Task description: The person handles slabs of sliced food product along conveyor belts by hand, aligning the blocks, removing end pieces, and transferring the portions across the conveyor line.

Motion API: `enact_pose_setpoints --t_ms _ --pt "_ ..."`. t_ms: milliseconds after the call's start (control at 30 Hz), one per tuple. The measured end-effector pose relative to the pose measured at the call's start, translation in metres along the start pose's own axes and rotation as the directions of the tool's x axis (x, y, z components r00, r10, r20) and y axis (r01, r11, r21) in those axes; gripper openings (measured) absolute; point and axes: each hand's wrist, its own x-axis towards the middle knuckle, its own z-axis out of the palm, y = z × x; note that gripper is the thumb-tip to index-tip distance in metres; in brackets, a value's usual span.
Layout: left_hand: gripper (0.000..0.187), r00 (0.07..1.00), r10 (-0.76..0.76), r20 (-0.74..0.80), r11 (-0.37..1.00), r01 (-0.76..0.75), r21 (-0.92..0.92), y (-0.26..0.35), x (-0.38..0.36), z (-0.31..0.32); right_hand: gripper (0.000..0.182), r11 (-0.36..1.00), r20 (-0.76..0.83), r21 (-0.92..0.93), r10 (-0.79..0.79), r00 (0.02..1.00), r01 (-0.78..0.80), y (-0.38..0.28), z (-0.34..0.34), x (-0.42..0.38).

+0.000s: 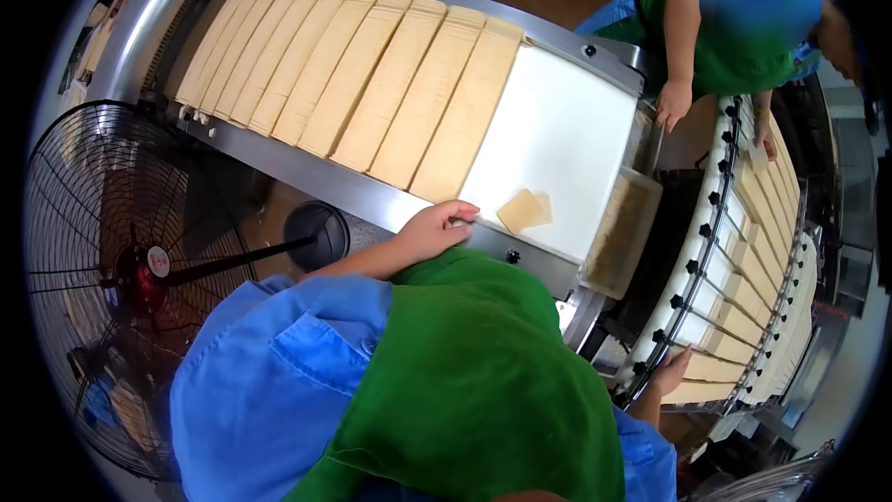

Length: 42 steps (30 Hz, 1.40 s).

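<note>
My left hand [439, 228] rests on the metal side rail of a white conveyor belt [548, 130], its fingers loosely bent and holding nothing. Just beyond it lies the last of several long, pale yellow dough-like strips [465, 116], set side by side across the belt. Two small loose pieces [525, 209] of the same sheet material overlap on the white surface right of this hand. My right hand [669, 372] reaches to the near edge of a second conveyor [706, 302], fingers stretched toward pale strips [729, 344] there; nothing shows in its grasp.
A co-worker in blue and green stands across, one hand [675, 104] at a metal bar, the other [767, 141] by a small pale piece. A plastic bin [623, 232] sits between the conveyors. Black knobs line the second conveyor's rail [692, 267]. A large fan [139, 279] stands left.
</note>
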Motion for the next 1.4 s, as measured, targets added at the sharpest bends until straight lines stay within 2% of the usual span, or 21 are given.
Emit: enact_pose_setpoints --t_ms 33,100,167,200,267,300,333,367,400,433,467,567,733,800,967,1067,1100,1167,1300,1367,1400 --pt "0.042 1.000 -0.001 -0.003 1.000 0.000 -0.008 0.005 -0.002 -0.009 0.061 0.987 0.049 0.161 -0.028 0.998 0.020 0.001 0.007 0.004" --pt "0.052 0.988 0.136 -0.068 0.934 -0.105 0.340 0.017 -0.008 -0.026 0.063 0.995 0.139 0.099 -0.014 0.990 0.000 -0.012 0.000 0.003" --pt "0.060 0.989 0.109 -0.101 0.909 -0.058 0.412 0.030 -0.013 -0.040 0.063 0.963 0.351 0.082 0.214 0.912 -0.258 -0.035 -0.022 0.015" --pt "0.067 0.987 0.088 -0.136 0.873 -0.011 0.488 0.036 -0.014 -0.047 0.064 0.983 0.167 0.120 0.116 0.979 -0.137 -0.036 -0.015 0.024" --pt "0.072 0.995 0.042 -0.085 0.896 0.000 0.443 0.041 -0.012 -0.061 0.065 0.912 -0.140 0.398 -0.041 0.989 0.094 -0.097 -0.026 0.060" --pt "0.078 1.000 -0.006 -0.020 0.912 0.014 0.411 0.041 -0.012 -0.067 0.064 0.616 0.014 0.784 0.112 0.994 -0.080 -0.175 -0.054 0.074" --pt "0.078 1.000 -0.008 -0.017 0.914 0.014 0.405 0.035 -0.010 -0.070 0.059 0.719 -0.177 0.655 -0.152 0.972 0.232 -0.232 -0.067 0.095" --pt "0.079 0.999 0.045 0.019 0.945 -0.049 0.325 0.026 -0.008 -0.071 0.060 0.750 -0.134 0.592 -0.269 0.954 0.295 -0.310 -0.096 0.107" --pt "0.081 0.994 0.101 0.049 0.964 -0.110 0.240 0.020 -0.006 -0.073 0.061 0.618 -0.222 0.616 -0.459 0.860 0.489 -0.366 -0.097 0.129" --pt "0.081 0.993 0.103 0.054 0.965 -0.112 0.236 0.020 -0.006 -0.075 0.065 0.532 -0.203 0.655 -0.560 0.803 0.536 -0.428 -0.113 0.142" --pt "0.083 0.995 0.055 0.085 0.979 -0.071 0.190 0.021 -0.005 -0.078 0.068 0.507 -0.238 0.460 -0.720 0.652 0.729 -0.478 -0.114 0.162" --pt "0.085 0.989 -0.016 0.148 0.993 -0.001 0.118 0.025 -0.003 -0.083 0.064 0.274 -0.348 0.394 -0.839 0.418 0.877 -0.629 -0.120 0.194" --pt "0.083 0.980 0.003 0.197 0.998 0.010 -0.062 0.024 -0.003 -0.086 0.058 0.366 -0.159 0.474 -0.859 0.487 0.801 -0.767 -0.113 0.215" --pt "0.081 0.980 0.028 0.195 0.999 -0.023 -0.029 0.025 -0.002 -0.089 0.058 0.532 -0.050 0.564 -0.741 0.670 0.631 -0.785 -0.091 0.203" --pt "0.075 0.979 0.057 0.196 0.997 -0.068 0.048 0.023 0.006 -0.086 0.061 0.591 -0.065 0.587 -0.647 0.760 0.553 -0.750 -0.088 0.179" --pt "0.067 0.978 0.037 0.203 0.999 -0.043 0.027 0.035 0.019 -0.074 0.061 0.646 -0.281 0.503 -0.506 0.816 0.574 -0.707 -0.071 0.192" --pt "0.068 0.975 0.062 0.213 0.985 -0.094 0.143 0.039 0.027 -0.067 0.061 0.655 -0.283 0.503 -0.493 0.823 0.564 -0.689 -0.074 0.200" --pt "0.069 0.963 0.092 0.255 0.952 -0.160 0.261 0.050 0.037 -0.059 0.063 0.797 -0.063 0.474 -0.394 0.917 0.375 -0.644 -0.083 0.207" --pt "0.077 0.965 -0.005 0.262 0.849 -0.135 0.511 0.080 0.050 -0.039 0.068 0.898 -0.166 0.243 -0.333 0.928 0.366 -0.535 -0.073 0.215" --pt "0.088 0.986 0.116 0.121 0.636 -0.167 0.753 0.071 0.051 -0.035 0.075 0.768 0.192 0.630 -0.302 0.934 0.119 -0.482 -0.071 0.211" --pt "0.093 0.992 0.125 0.033 0.546 -0.097 0.832 0.065 0.052 -0.029 0.081 0.656 0.365 0.749 -0.285 0.886 -0.098 -0.462 -0.073 0.203"
